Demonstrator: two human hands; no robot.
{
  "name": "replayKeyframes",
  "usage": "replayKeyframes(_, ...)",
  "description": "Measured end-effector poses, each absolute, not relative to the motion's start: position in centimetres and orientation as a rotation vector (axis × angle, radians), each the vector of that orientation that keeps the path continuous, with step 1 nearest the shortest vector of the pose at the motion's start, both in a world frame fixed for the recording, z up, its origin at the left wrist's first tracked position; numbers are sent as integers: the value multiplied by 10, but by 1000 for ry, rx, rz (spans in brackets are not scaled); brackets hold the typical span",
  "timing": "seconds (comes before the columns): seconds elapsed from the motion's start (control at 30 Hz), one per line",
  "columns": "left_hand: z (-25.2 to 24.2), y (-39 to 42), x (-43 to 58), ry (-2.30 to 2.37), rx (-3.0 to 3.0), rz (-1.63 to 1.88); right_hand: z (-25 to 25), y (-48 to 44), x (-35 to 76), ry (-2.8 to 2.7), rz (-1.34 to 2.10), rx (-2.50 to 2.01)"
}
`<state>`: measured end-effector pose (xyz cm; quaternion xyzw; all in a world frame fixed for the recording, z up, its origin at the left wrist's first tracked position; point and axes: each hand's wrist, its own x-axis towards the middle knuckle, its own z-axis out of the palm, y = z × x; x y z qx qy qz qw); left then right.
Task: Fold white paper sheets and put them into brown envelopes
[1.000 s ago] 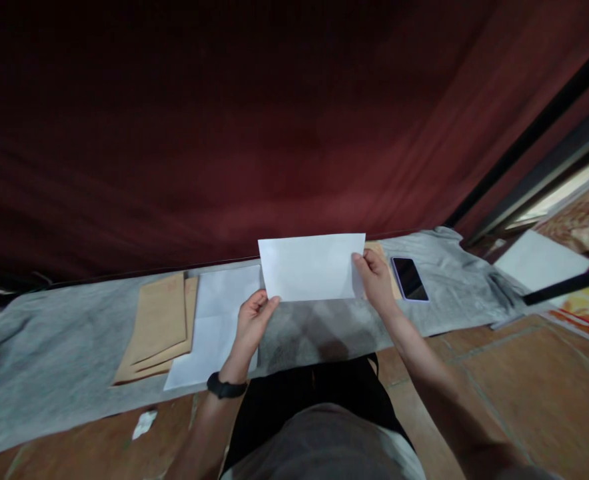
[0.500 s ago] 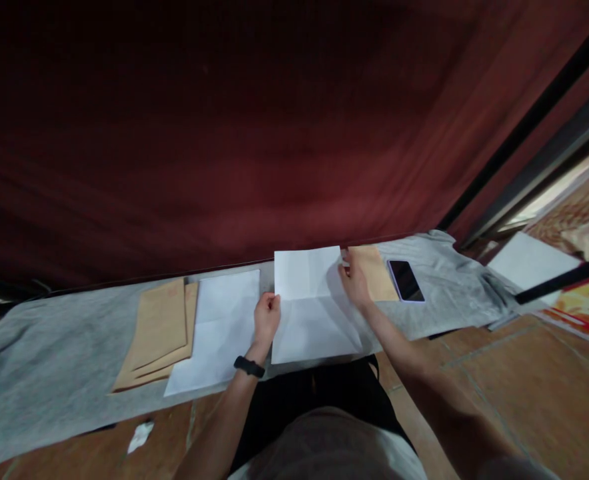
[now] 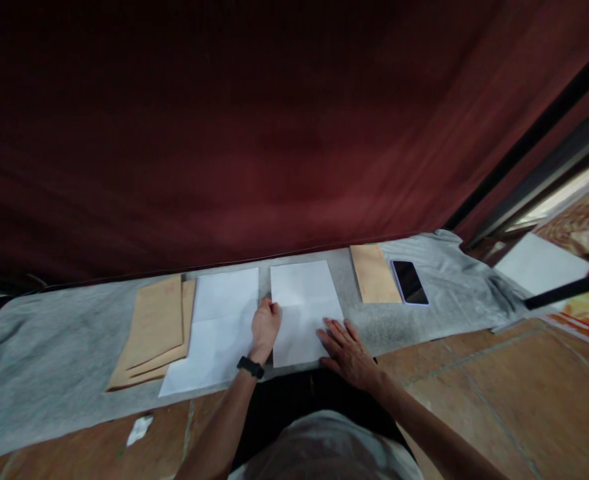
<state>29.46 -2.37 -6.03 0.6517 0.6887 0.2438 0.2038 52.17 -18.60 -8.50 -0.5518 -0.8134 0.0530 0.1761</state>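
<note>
A white sheet of paper (image 3: 302, 300) with faint fold creases lies on the grey cloth in front of me. My left hand (image 3: 266, 327) is closed at its left edge, thumb and fingers pinching the paper there. My right hand (image 3: 347, 353) is open, fingers spread flat over the lower right corner of the sheet. Close by on the left, more white paper (image 3: 227, 327) shows a crosswise crease and lies partly under several brown envelopes (image 3: 157, 320). To the right is a single brown envelope (image 3: 374, 273), touched by neither hand.
A phone (image 3: 410, 283) lies right of the single envelope. The grey cloth (image 3: 49, 353) covers a long narrow surface against a dark red curtain-like backdrop (image 3: 274, 167). A black bar (image 3: 564, 290) crosses at the right. Crumpled white tissue (image 3: 139, 430) is on the tiled floor.
The sheet has come down flatter onto the cloth. My right hand has moved from its upper right edge toward me to the lower right corner and spread out. My left hand stays at the left edge.
</note>
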Motion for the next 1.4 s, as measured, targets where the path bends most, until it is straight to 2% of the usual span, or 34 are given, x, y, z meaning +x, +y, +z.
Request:
replayKeyframes(0.13, -51, -51, 303, 1913, 2241, 606, -83, -187, 526, -2344, 170, -1516)
replayKeyframes(0.3, -59, -71, 340, 1263, 2651, 507, -85, -186, 525, -2328, 194, -1536)
replayKeyframes(0.5, -83, -51, 350, 1388, 2638, 406, -87, -186, 527, -2378, 179, -1532)
replayKeyframes(0.73, -72, -42, 323, 1563, 2584, 240, -87, -186, 530, -2362, 196, -1525)
replayKeyframes(0.9, -65, -93, 280, 1078, 2679, 185, -81, -185, 534, -2340, 323, -1529)
replayKeyframes(1.0, -65, -117, 256, 1032, 2684, 179, -81, -184, 537, -2296, 389, -1515)
replayKeyframes(1.4, -64, -121, 237, 1049, 2509, 520, -83, -185, 555, -2087, 588, -1377)
